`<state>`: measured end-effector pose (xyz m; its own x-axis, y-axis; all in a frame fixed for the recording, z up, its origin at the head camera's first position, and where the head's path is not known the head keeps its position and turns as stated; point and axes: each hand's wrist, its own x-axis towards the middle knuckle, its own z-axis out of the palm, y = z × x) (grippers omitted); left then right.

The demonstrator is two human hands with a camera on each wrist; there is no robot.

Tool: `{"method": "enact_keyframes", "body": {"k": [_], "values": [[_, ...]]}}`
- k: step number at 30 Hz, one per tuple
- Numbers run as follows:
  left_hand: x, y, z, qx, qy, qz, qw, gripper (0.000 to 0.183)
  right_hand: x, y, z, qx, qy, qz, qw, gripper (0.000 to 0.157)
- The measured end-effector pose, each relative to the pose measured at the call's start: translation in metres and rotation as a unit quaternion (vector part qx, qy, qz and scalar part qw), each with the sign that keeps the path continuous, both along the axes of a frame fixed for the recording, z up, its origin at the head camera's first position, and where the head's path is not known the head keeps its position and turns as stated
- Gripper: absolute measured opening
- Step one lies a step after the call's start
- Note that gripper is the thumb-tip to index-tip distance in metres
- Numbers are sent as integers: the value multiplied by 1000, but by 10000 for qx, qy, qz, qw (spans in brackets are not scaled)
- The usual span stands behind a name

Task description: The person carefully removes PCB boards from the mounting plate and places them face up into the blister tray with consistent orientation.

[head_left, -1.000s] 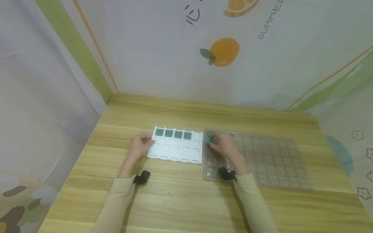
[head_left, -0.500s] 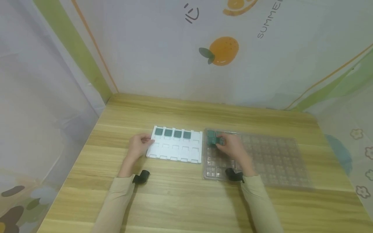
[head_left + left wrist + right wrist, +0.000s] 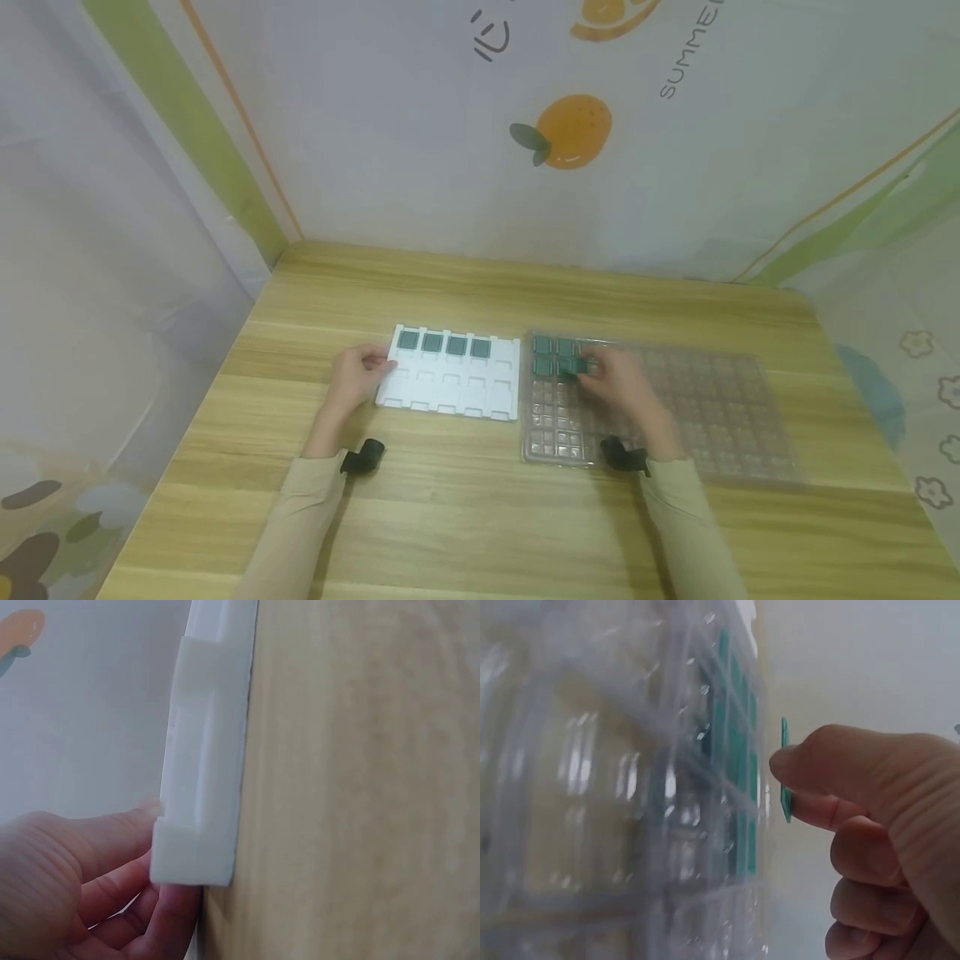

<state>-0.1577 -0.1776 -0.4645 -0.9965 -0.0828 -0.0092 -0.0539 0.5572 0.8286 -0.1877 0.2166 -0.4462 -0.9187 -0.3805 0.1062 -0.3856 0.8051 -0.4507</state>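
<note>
While the right hand (image 3: pixel 618 382) is above the clear tray, it pinches a small green plate (image 3: pixel 786 804) between the thumb and a finger; the other fingers are curled under. The plate is seen edge-on in the right wrist view, as a thin line running from top to bottom, with its broad face turned towards the tray and nearly parallel to it. It is apart from the tray there. From the head its outline is partly covered and blurred, so I cannot tell which of its sides is longer.

Under and beside it, more green squares (image 3: pixel 542 344) lie in the far left corner of the clear tray (image 3: pixel 551 421), whose long axis goes from left to right. Just to the left of this tray is the white tray (image 3: pixel 450 387), also longer from left to right, with four dark green squares (image 3: pixel 457 344) in its back row. The left hand (image 3: pixel 358 375) holds its left edge, the thumb and the fingers being closed on the corner.

Compared with one second ago, the right hand has moved to the right, from the first column to about the second, and the squares in the corner are now uncovered. The left hand and the four squares have stayed the same. Both trays rest on the wooden table (image 3: pixel 450 517), before a printed cloth (image 3: pixel 375 150).
</note>
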Motion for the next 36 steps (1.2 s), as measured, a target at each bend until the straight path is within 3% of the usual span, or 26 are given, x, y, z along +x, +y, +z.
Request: {"method": "enact_keyframes", "body": {"k": [12,23,36], "values": [[-2,0,-2,-60,47,11,10000,23,3,13,-3,-153,-255,-137,9995,32],[-2,-1,-3,-23,-3,28,10000,23,1,14,-2,154,-479,-398,9979,32],[-1,0,-4,-20,4,42,10000,23,-2,15,-2,482,-433,-223,9977,31]]}}
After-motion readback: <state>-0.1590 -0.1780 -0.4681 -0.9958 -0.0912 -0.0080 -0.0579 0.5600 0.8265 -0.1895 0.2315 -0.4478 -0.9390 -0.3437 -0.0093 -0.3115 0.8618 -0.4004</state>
